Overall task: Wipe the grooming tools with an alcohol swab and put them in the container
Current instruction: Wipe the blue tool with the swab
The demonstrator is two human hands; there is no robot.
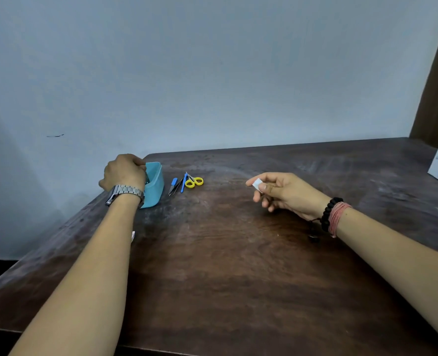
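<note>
Left hand: curled over blue container at worktop's far-left edge, grasp hidden; nudging could tip it off. Right hand: pinching swab, which may dry out.

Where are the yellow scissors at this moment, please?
In the head view, the yellow scissors lie on the table, toward its far left part, just right of the blue tools and the blue container.

left hand over blue container | right hand pinches white swab
</note>
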